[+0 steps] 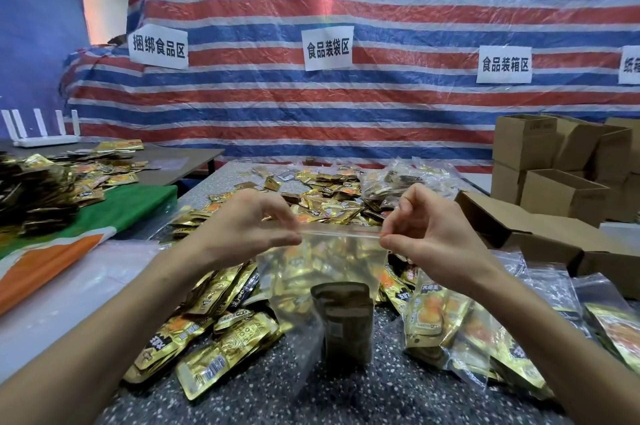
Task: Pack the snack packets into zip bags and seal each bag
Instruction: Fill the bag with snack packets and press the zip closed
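A clear zip bag (322,272) hangs upright above the speckled table (284,397), stretched between my hands. My left hand (247,225) pinches the left end of its zip strip and my right hand (420,229) pinches the right end, where a red line shows. Low inside the bag stand a few snack packets (343,317), their dull backs facing me. Loose gold snack packets (214,331) lie heaped on the table to the left and behind the bag.
Filled clear bags of packets (485,331) lie at the right. Cardboard boxes (554,175) are stacked at the far right, with flattened ones nearer. A second table at the left holds a green and orange cloth (86,227), more packets and a white router (45,137). A striped tarp hangs behind.
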Motion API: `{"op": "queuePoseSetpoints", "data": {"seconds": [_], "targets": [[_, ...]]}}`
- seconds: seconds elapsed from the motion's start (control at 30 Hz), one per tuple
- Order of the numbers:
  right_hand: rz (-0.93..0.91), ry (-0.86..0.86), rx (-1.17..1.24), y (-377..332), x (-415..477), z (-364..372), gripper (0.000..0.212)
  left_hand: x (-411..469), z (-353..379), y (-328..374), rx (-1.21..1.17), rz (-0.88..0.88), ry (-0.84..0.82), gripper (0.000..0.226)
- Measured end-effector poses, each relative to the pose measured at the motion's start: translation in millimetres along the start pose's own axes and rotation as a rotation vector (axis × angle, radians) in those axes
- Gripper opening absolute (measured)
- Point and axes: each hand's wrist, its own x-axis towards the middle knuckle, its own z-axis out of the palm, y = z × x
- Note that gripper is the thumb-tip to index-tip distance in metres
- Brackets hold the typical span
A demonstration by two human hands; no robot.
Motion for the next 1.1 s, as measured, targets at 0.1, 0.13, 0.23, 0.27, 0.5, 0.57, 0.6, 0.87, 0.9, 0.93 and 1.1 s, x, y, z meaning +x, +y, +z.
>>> {"op": "queuePoseSetpoints", "data": {"seconds": [0.1,0.13,0.23,0.27,0.5,0.57,0.6,0.87,0.9,0.93,1.1], "targets": [[0.001,-0.002,0.01,0.8,-0.2,-1.0,0.043,-5.5,0.0,-2.6,-0.012,0.033,0.037,0.006],[0.0,-0.007,0.007,1.0,0.1,-0.8,0.043,-6.5,0.5,-2.8,-0.024,0.04,0.048,0.006],[-0.001,-0.008,0.01,1.3,1.0,-0.1,0.043,-7.9,1.2,-3.0,-0.08,0.045,0.069,0.007],[0.0,-0.005,0.011,1.3,1.1,-0.5,0.043,-8.2,0.8,-3.0,-0.092,0.043,0.057,0.006],[0.033,0.018,-0.002,4.4,-1.7,-9.0,0.04,-18.7,-14.0,-13.8,-0.163,-0.073,0.032,0.018],[0.037,0.018,0.01,4.7,-1.4,-8.8,0.039,-21.4,-14.5,-14.7,-0.158,-0.069,0.06,0.015],[0.038,0.016,0.014,4.9,-0.9,-8.3,0.039,-22.2,-13.5,-14.4,-0.157,-0.058,0.073,0.012],[0.048,0.015,0.018,7.8,1.6,-9.1,0.038,-25.9,-14.1,-19.3,-0.255,-0.108,0.05,0.022],[0.053,0.018,0.017,8.4,1.6,-9.4,0.037,-26.9,-14.6,-21.0,-0.28,-0.125,0.053,0.026],[0.056,0.019,0.014,9.2,1.4,-9.7,0.037,-27.8,-14.9,-22.6,-0.304,-0.138,0.063,0.027],[0.06,-0.029,-0.02,6.8,2.9,-7.5,0.031,-29.5,-11.9,-22.4,-0.347,-0.109,0.145,0.022]]}}
